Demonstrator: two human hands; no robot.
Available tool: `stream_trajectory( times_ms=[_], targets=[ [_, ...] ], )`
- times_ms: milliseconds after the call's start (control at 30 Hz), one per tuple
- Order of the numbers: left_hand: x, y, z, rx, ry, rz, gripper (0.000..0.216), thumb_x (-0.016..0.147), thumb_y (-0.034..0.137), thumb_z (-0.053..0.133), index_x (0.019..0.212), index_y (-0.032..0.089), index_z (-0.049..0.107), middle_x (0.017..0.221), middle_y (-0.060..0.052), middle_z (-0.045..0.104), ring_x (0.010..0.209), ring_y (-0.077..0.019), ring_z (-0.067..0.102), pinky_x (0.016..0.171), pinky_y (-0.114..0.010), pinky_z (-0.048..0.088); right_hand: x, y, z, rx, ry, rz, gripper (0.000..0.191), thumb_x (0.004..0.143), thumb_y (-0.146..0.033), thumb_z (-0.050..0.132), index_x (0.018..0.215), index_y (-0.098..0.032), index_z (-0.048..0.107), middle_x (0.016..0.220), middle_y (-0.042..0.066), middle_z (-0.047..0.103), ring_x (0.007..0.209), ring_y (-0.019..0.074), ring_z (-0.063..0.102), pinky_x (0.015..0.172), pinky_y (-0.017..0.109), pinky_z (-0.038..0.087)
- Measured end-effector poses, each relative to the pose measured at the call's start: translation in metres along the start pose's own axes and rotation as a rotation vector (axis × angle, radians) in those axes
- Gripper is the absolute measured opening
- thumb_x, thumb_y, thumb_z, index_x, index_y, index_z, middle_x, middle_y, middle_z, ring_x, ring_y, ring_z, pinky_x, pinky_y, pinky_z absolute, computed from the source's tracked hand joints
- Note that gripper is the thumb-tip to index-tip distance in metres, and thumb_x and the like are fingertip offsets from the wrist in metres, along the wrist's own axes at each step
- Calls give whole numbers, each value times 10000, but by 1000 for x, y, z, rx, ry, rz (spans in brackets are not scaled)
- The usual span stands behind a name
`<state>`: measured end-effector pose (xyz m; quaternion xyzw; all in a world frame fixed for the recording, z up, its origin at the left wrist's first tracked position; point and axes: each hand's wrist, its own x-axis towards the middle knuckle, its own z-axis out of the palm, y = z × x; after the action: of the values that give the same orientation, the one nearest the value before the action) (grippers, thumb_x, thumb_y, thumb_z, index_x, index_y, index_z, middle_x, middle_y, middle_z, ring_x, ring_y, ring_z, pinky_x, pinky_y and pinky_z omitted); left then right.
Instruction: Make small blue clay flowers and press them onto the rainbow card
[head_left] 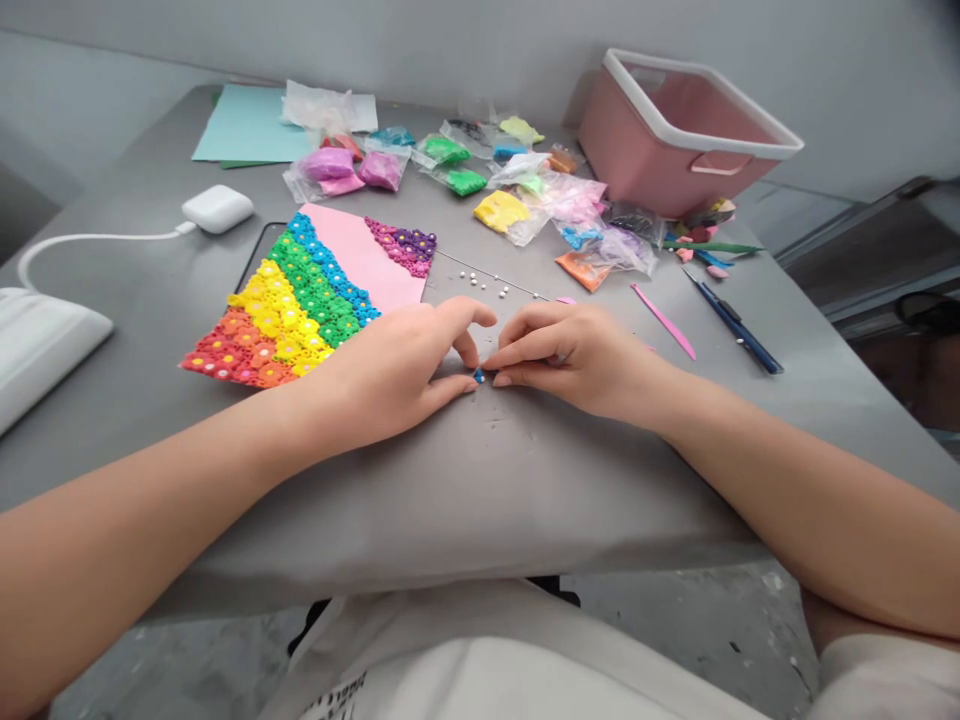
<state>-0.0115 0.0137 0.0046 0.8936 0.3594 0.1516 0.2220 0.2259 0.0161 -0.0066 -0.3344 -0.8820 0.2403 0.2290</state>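
Both hands meet fingertip to fingertip, left hand [397, 375] and right hand [581, 360] pinching a tiny blue clay bit [478, 376] that sits on the grey tabletop [487, 480]. There's bare room toward the near edge. The rainbow flower board [300, 300] is just beside the left hand. Little plastic bags [502, 210] holding coloured clay lie farther back, and the pink bin [660, 150] is back right, can't see what's inside it.

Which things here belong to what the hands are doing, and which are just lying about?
In use: left hand, right hand, tiny blue piece between their fingertips, flower-covered card beside them.
Lying about: clay bags, pink basket, blue tool, white case, teal paper.
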Motion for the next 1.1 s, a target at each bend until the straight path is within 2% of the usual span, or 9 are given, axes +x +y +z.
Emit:
stream_trajectory(
  times_ms=[200, 333, 667, 1100],
  targets=[
    [0, 1, 0, 10, 1, 9, 443, 922, 216, 625, 1352, 166, 535, 1070, -22, 760, 1049, -215, 685, 891, -307, 489, 1, -6, -7, -104, -10, 86, 176, 856, -238, 753, 1024, -219, 802, 965, 60, 714, 764, 150, 623, 685, 276, 481],
    [0, 0, 0, 29, -5, -5, 415, 935, 227, 602, 1343, 176, 547, 1065, -21, 764, 1029, -217, 689, 867, -308, 488, 2, -7, -10, -108, -29, 108, 119, 863, -252, 746, 963, -219, 801, 969, 64, 719, 800, 165, 634, 712, 290, 491],
    [0, 0, 1, 36, 4, 20, 373, 941, 224, 575, 1313, 214, 563, 1062, -10, 765, 1032, -207, 689, 884, -297, 482, 1, -1, -1, -105, -13, 34, 148, 921, -228, 652, 929, -227, 800, 944, 65, 718, 835, 174, 653, 762, 299, 507],
    [1, 3, -1, 35, -26, -6, 344, 945, 219, 536, 1286, 243, 572, 1099, -17, 766, 1062, -214, 690, 908, -304, 480, 2, -1, 5, -118, 41, -72, 121, 934, -217, 660, 915, -213, 779, 899, 56, 697, 837, 166, 640, 770, 284, 485]
  ],
)
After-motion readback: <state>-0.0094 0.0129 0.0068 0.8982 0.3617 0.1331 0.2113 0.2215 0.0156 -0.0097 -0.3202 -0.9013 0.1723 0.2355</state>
